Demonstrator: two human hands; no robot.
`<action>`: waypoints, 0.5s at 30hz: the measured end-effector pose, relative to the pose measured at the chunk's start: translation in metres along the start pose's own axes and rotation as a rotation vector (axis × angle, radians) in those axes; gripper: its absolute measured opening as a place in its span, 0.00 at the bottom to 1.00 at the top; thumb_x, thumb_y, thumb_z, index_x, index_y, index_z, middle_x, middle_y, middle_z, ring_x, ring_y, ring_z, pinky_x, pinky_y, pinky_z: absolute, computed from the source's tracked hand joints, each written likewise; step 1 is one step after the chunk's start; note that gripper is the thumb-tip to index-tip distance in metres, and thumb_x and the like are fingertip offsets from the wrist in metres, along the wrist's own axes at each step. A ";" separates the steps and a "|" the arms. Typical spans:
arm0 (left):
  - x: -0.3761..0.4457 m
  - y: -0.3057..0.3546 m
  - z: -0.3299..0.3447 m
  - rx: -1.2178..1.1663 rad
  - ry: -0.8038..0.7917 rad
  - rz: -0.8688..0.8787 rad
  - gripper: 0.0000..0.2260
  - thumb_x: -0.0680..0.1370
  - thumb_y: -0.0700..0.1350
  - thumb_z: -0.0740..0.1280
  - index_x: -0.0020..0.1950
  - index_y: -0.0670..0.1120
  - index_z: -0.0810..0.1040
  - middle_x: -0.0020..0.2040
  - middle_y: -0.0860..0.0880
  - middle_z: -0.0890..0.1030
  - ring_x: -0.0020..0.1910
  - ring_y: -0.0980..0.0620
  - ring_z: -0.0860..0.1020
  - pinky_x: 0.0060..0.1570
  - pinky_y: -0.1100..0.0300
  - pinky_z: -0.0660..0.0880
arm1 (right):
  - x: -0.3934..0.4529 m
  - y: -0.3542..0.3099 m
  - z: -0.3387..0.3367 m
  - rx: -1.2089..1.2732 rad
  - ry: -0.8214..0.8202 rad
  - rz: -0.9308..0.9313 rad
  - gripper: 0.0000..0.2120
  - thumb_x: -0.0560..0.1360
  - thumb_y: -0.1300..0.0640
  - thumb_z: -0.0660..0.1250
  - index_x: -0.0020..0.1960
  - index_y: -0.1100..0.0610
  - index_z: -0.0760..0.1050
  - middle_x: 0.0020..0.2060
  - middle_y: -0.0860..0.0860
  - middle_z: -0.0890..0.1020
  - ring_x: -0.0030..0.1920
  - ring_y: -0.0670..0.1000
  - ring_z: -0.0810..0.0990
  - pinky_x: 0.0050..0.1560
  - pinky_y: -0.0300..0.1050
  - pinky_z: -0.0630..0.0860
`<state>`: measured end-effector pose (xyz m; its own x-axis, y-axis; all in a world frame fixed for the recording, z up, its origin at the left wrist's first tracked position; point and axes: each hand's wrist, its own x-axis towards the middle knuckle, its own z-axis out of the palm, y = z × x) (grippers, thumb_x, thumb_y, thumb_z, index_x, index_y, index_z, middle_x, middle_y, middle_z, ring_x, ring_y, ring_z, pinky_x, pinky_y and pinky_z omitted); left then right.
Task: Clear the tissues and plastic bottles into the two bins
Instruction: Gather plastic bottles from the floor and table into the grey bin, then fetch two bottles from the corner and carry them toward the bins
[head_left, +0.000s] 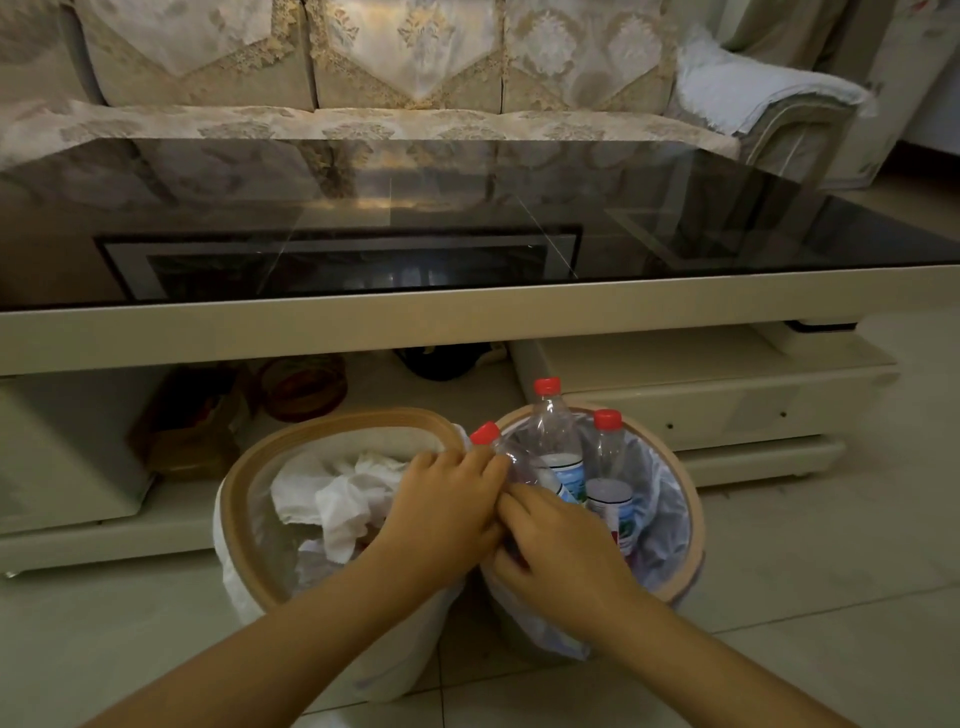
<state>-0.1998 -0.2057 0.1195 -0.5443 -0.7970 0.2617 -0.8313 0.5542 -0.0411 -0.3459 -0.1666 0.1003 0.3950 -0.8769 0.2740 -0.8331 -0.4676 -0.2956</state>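
Note:
Two lined bins with tan rims stand side by side on the floor. The left bin (244, 499) holds crumpled white tissues (337, 493). In the right bin (693, 519) three clear plastic bottles with red caps stand upright or lean: a tall one (553, 426), one to its right (608, 452) and a tilted one (493, 441) at the left. My left hand (441, 504) and my right hand (561, 551) meet over the gap between the bins, fingers curled at the tilted bottle's lower body. How firmly either hand grips it is hidden.
A low coffee table (467, 322) with a dark glass top runs across just behind the bins, with a sofa (363, 78) beyond it. Under the table sit a brown box (192, 426), a round basket (304, 387) and a dark object (441, 361). Tiled floor lies around the bins.

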 end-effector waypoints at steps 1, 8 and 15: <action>0.007 0.001 -0.003 0.037 0.013 0.017 0.16 0.76 0.55 0.55 0.59 0.51 0.75 0.55 0.51 0.79 0.50 0.50 0.78 0.48 0.55 0.71 | -0.001 0.004 -0.006 0.001 0.023 0.018 0.10 0.74 0.48 0.60 0.52 0.50 0.74 0.45 0.45 0.78 0.42 0.43 0.75 0.38 0.32 0.70; 0.032 0.017 -0.017 0.076 0.047 -0.094 0.12 0.73 0.55 0.65 0.46 0.48 0.80 0.40 0.49 0.82 0.38 0.48 0.79 0.38 0.55 0.73 | 0.000 0.030 -0.041 -0.109 0.079 0.214 0.19 0.75 0.46 0.57 0.59 0.54 0.77 0.54 0.50 0.81 0.54 0.51 0.78 0.54 0.47 0.76; 0.028 0.040 -0.071 -0.012 -0.056 -0.128 0.13 0.74 0.54 0.62 0.48 0.48 0.80 0.43 0.48 0.82 0.41 0.45 0.79 0.39 0.54 0.70 | -0.017 0.022 -0.095 -0.082 -0.023 0.383 0.20 0.72 0.46 0.62 0.59 0.55 0.77 0.61 0.54 0.77 0.61 0.57 0.74 0.57 0.53 0.73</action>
<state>-0.2402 -0.1887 0.1931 -0.4395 -0.8735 0.2094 -0.8932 0.4496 0.0003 -0.4080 -0.1513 0.1764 0.0577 -0.9889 0.1370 -0.9497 -0.0966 -0.2978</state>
